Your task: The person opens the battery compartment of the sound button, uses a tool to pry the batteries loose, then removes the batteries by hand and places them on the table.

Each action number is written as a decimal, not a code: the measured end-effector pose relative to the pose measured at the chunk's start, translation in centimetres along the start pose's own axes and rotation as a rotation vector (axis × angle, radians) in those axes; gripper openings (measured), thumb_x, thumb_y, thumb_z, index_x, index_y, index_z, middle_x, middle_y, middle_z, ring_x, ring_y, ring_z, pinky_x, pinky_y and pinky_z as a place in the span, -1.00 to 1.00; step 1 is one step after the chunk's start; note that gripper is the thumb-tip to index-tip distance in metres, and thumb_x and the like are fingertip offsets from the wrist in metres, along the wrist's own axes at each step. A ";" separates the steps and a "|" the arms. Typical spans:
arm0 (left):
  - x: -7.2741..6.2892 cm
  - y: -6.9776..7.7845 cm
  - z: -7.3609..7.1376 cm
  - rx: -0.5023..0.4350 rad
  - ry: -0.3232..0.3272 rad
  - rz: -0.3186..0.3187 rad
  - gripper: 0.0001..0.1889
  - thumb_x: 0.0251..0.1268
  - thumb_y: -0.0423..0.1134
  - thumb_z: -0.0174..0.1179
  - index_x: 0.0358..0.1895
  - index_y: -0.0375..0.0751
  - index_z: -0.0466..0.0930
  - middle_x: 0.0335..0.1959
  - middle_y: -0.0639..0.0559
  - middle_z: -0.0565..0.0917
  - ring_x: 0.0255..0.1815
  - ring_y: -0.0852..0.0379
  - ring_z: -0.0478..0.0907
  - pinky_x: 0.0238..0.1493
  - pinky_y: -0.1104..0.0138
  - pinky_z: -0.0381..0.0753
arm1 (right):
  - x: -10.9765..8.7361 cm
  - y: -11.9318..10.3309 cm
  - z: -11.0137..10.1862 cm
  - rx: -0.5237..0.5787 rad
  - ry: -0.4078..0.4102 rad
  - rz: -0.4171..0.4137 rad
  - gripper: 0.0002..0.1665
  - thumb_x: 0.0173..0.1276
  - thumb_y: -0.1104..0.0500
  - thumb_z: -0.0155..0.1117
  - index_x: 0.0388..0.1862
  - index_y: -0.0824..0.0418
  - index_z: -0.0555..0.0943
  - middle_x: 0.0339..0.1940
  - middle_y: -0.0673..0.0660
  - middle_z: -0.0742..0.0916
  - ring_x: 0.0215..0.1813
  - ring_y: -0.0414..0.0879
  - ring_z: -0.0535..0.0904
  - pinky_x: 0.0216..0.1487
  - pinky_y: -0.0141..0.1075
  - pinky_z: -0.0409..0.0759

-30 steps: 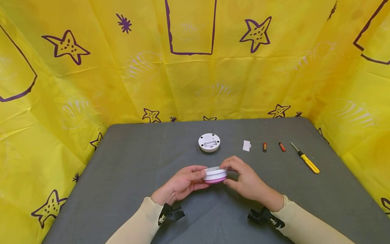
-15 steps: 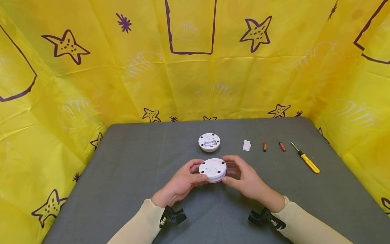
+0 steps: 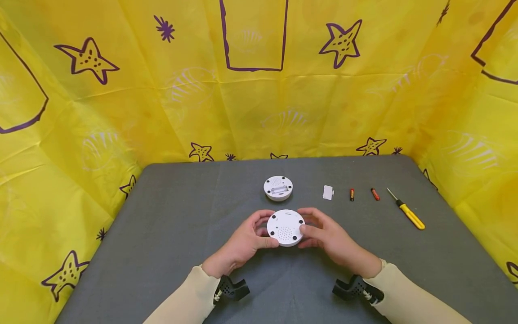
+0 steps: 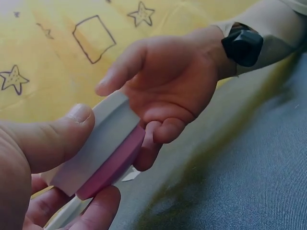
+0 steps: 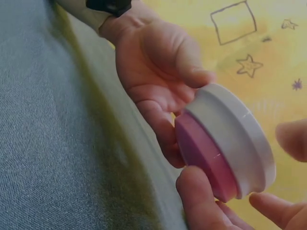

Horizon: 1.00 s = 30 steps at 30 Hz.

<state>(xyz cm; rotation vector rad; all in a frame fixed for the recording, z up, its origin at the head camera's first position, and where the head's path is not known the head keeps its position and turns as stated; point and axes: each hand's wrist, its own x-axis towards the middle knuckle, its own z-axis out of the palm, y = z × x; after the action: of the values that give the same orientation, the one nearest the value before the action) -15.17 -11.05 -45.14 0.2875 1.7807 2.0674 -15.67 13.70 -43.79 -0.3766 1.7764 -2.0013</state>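
A round white-and-pink device (image 3: 286, 225) is held between both hands, its white face with several black feet and speaker holes tilted up toward the head camera. My left hand (image 3: 240, 247) grips its left edge, thumb on the white rim (image 4: 98, 143) and fingers under the pink side (image 4: 115, 163). On the opposite edge, my right hand (image 3: 337, 243) has its fingertips against the pink side (image 5: 204, 151), and its thumb overlaps the white face in the head view. Just behind the hands lies a second round white device (image 3: 278, 188), its battery compartment uncovered.
Right of the second device, a white battery cover (image 3: 328, 192), two red-and-black batteries (image 3: 352, 195) and a yellow-handled screwdriver (image 3: 410, 215) lie in a row on the grey tabletop (image 3: 182, 202). A yellow patterned cloth (image 3: 243, 112) encloses the back and sides.
Both hands have tilted and turned the white-and-pink device, so its white face now points up at the head camera and the pink side is hidden there. The right thumb has moved onto the face.
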 end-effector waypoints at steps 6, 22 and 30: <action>-0.1 0.1 0.0 0.004 -0.048 0.018 -0.26 0.11 -0.63 0.35 0.39 -0.35 0.28 0.31 -0.21 0.41 0.06 -0.04 0.57 -0.04 0.30 0.59 | 0.1 0.1 0.1 0.020 -0.002 0.050 -0.37 0.43 0.30 0.24 0.36 0.46 0.25 0.09 0.33 0.56 -0.12 0.10 0.62 -0.09 -0.03 0.68; -0.2 -0.1 1.3 -0.303 0.011 -0.117 -0.36 0.36 -0.54 0.17 0.47 -0.29 0.19 0.08 -0.29 0.53 -0.10 -0.13 0.64 -0.02 0.02 0.66 | -0.1 0.3 0.6 0.129 0.117 0.080 -0.48 0.36 0.43 0.19 0.20 0.49 0.20 0.00 0.31 0.51 -0.13 0.05 0.64 -0.07 -0.06 0.68; -0.3 -0.1 1.9 -0.386 0.010 -0.115 -0.37 0.46 -0.48 0.07 0.53 -0.24 0.10 0.08 -0.23 0.56 -0.01 -0.08 0.62 0.05 0.01 0.62 | -0.1 0.3 1.2 0.181 0.185 0.083 -0.46 0.31 0.48 0.19 0.17 0.46 0.18 -0.03 0.31 0.51 -0.13 0.08 0.64 -0.07 -0.02 0.68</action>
<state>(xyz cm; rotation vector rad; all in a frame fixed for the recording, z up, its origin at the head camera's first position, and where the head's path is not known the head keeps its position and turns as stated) -14.10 -9.50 -44.91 0.0613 1.3289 2.2701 -14.99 12.64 -43.90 -0.0621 1.6671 -2.1751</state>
